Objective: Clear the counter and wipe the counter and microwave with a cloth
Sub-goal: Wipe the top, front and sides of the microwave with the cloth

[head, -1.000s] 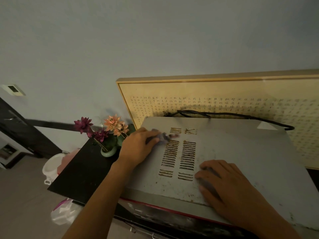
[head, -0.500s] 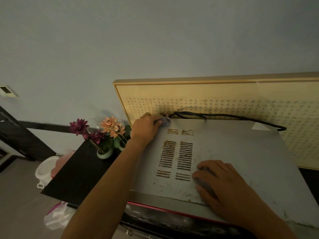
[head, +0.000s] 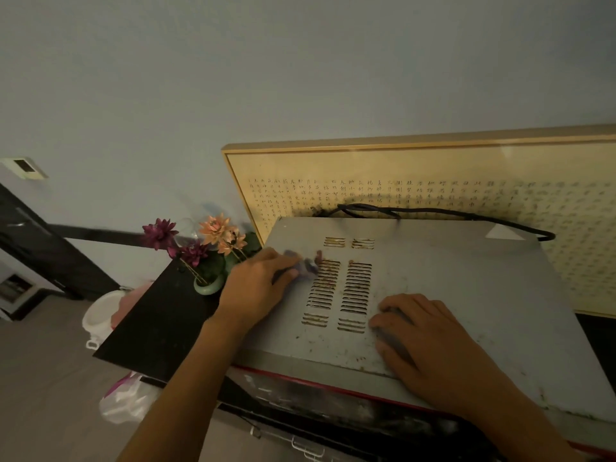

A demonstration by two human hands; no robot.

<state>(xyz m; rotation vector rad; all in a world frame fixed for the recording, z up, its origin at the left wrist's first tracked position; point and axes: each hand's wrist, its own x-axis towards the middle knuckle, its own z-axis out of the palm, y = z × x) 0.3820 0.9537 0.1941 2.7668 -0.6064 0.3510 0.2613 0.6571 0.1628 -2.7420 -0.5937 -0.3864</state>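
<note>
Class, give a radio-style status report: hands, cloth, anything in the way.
Left hand grips cloth on microwave top, at the vents. Right hand flat on the top, near front edge. Cable lies along the rear edge; flowers close at left.

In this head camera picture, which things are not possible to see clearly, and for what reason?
1. Head view: small grey-purple cloth, mostly covered by the left hand; full size hidden.
2. Head view: front of the grey metal microwave, dark and cut off by the bottom edge.
3. Head view: characters on the gold-framed calligraphy panel, too small and blurred.
4. Head view: black power cord, its ends drop behind the microwave.
</note>
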